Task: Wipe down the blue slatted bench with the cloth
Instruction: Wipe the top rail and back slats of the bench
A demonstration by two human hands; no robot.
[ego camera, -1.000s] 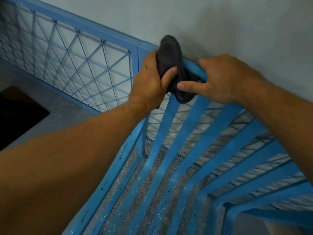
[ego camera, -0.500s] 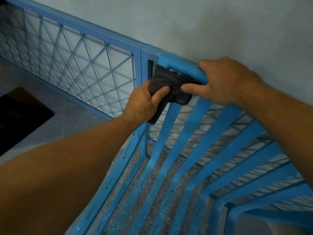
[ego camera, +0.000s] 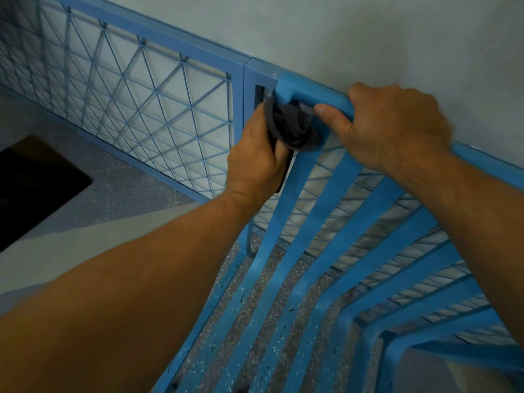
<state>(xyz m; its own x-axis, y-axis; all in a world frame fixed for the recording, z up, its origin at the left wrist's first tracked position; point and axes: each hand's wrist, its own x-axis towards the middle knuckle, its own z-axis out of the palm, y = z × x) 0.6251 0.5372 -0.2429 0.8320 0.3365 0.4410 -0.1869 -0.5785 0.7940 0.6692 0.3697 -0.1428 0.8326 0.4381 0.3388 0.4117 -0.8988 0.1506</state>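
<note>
**Cloth bunched at the top of the first slat, bench braced**

My left hand is clenched around the dark cloth, with the wad pressed against the upper end of the bench's outermost slat, just under the top rail. A loose tail of fabric hangs below my palm along the slat's edge. My right hand is wrapped over the top rail beside it, thumb lying along the rail's front face and nearly touching the cloth.

Handling notes. The cloth is soft and limp, with folds twisted on themselves; it looks light and carries no stiffness of its own, so all pressure has to come from my fingers behind it. Bunched like this it gives a thick pad but a small contact patch. My guess is that it wraps better if I fold it round the slat and pinch from both faces, since the slats are narrow with open gaps between them.

The bench reads as rigid painted metal, smooth, probably a little slick under a dry hand. It stands close against the grey wall, next to a blue mesh panel. Dark flecks mark the seat slats lower down; I cannot tell whether they are dirt or chipped paint.

Best hold: cloth gathered in the palm, loose tail tucked in so it does not snag in a gap; other hand on the rail.
</note>
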